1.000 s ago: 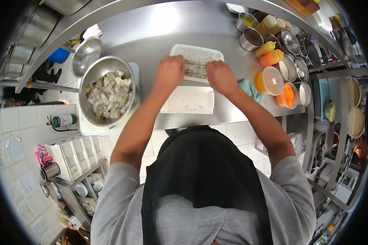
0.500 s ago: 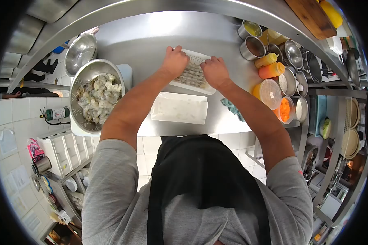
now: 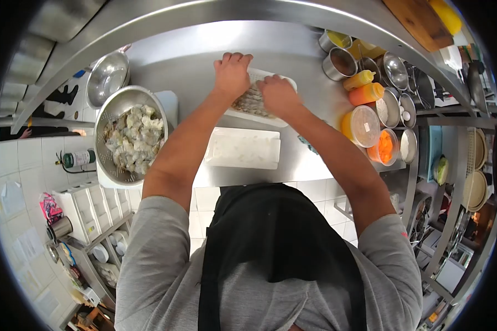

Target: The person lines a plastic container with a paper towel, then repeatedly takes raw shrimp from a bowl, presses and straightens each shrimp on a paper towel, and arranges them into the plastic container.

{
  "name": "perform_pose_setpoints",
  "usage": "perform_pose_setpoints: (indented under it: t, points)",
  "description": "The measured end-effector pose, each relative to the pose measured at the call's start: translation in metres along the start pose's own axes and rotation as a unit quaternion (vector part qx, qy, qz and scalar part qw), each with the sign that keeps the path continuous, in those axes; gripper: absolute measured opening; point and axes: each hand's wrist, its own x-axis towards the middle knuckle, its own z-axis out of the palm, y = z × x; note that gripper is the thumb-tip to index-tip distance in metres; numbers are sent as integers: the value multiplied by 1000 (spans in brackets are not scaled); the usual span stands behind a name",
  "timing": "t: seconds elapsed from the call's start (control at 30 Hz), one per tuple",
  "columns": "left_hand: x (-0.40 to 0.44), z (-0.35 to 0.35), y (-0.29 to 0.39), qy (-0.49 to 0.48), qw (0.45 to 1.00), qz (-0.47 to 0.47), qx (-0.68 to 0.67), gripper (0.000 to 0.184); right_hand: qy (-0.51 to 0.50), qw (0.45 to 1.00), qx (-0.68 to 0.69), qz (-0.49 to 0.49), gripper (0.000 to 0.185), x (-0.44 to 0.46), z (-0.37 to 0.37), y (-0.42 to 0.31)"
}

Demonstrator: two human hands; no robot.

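A white perforated tray (image 3: 261, 118) lies on the steel counter with rows of raw shrimp (image 3: 249, 102) laid side by side in it. My left hand (image 3: 233, 73) is at the tray's far left corner, its fingers curled; whatever they hold is hidden. Over the shrimp towards the right end, my right hand (image 3: 281, 96) has its fingers bent down and closed, the tips out of clear sight. Nearer to me sits a second white rectangular tray (image 3: 243, 148). To the left, a steel colander (image 3: 106, 160) holds a heap of raw shrimp (image 3: 135, 135).
Under the colander is a white board (image 3: 169, 105), with a steel bowl (image 3: 107, 80) behind it. Along the right stand squeeze bottles (image 3: 366, 94), steel pots (image 3: 339, 63) and a lidded tub (image 3: 364, 127). A green cloth (image 3: 307, 143) lies partly behind my right forearm.
My right hand has moved left from the tray's right end to over the shrimp. My left hand has shifted slightly away and left. The camera view has tilted a little.
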Motion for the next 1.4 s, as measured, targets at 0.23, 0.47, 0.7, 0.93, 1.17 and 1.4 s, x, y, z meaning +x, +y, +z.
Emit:
perform_pose_setpoints:
  t: [0.23,0.47,0.7,0.93,1.17,1.4]
  points:
    - [2,-5,-3,-124,986,-116,-4,34,-54,993,99,37,40,9,-14,-18]
    - [-58,-7,-31,-53,956,-268,-107,27,145,935,264,187,53,-70,-37,57]
    - [-164,-60,38,-236,894,-233,-301,44,94,824,405,386,93,-112,14,16]
    - [-176,-198,19,-132,792,-243,-545,35,132,719,563,386,81,-69,65,-5]
    - [-167,-316,-95,235,847,-307,-365,36,27,829,504,242,74,-40,31,26]
    - [-186,-286,-148,155,943,-273,-105,28,24,952,281,119,85,-3,41,50]
